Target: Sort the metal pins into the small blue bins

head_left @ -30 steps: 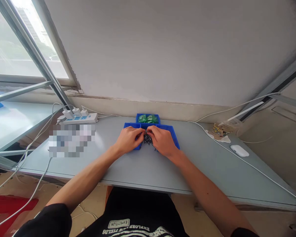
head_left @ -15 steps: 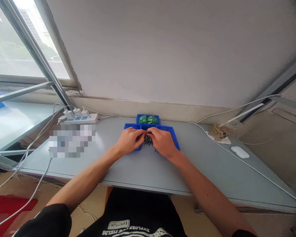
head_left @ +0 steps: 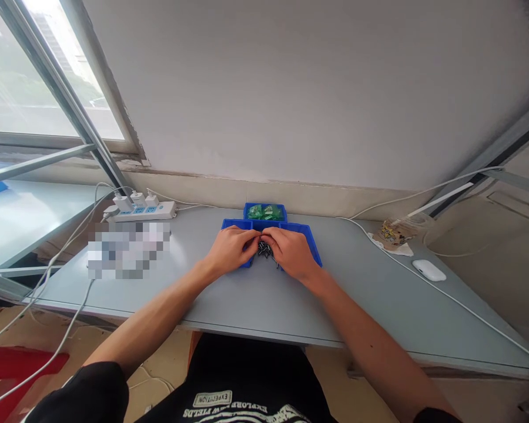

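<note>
My left hand [head_left: 233, 249] and my right hand [head_left: 291, 252] meet at the fingertips over a small heap of dark metal pieces [head_left: 264, 249] on the table. Both hands are closed in a pinch, and whatever lies between the fingertips is too small or hidden to name. Partly under my left hand is a blue bin [head_left: 237, 224]; another blue bin [head_left: 308, 239] sits behind and beside my right hand. At the back, a third blue bin [head_left: 284, 220] holds green plastic packets [head_left: 265, 212].
A white power strip [head_left: 146, 211] with plugs lies at the back left, near a blurred patch [head_left: 130, 249]. To the right are a white oval case [head_left: 429, 270], a clear cup [head_left: 409, 225] lying by some paper, and a white cable [head_left: 423, 274] across the grey table [head_left: 370, 294].
Both hands stay pinched together in nearly the same place, with only slight finger movement. The bins and the heap have not visibly moved.
</note>
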Demonstrator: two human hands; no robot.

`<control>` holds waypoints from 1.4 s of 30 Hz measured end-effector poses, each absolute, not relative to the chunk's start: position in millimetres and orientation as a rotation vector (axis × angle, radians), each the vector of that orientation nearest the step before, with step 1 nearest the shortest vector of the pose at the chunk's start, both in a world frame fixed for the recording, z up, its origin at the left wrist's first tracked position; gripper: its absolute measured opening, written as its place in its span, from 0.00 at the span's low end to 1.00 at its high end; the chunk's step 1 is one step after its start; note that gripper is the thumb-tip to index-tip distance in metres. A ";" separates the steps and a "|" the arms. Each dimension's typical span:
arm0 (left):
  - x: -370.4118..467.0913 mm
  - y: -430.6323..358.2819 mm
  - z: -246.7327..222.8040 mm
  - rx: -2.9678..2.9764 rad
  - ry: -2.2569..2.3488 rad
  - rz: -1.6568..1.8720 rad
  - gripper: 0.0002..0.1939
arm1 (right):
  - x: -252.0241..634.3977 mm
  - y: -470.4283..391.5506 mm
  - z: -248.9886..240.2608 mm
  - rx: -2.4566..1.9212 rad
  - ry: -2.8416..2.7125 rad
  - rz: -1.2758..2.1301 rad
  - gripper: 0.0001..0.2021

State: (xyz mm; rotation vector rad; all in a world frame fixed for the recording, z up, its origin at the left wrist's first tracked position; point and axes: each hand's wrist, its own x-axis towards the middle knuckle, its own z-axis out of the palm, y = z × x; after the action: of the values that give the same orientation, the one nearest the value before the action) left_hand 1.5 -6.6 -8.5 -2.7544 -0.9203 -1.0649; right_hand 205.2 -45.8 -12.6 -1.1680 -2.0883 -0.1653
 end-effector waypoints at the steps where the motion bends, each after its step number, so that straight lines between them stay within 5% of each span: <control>1: 1.6 -6.8 -8.4 -2.754 -0.924 -1.065 0.13 | 204.8 -46.2 -12.3 -1.172 -2.089 -0.156 0.11; 12: -19.7 15.3 12.7 -2.511 -1.280 -1.007 0.16 | 202.3 -44.4 -13.6 -1.309 -2.127 -0.179 0.14; 23: -35.8 31.4 -0.1 -2.704 -1.332 -0.410 0.14 | 187.2 -46.3 -21.3 -1.553 -2.520 -0.552 0.10; 29: -31.4 30.8 -3.7 -2.558 -1.399 -0.590 0.19 | 180.7 -39.1 -18.3 -1.594 -2.544 -0.484 0.10; 42: -19.8 23.1 -2.0 -2.699 -1.167 -0.745 0.13 | 177.2 -37.3 -17.5 -1.635 -2.539 -0.397 0.11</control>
State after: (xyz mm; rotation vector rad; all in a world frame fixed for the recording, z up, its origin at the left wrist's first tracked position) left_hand -19.8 23.1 -2.0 -2.6987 -1.1669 -0.7451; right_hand 177.2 -37.3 -17.5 -1.6349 -2.5385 -0.3965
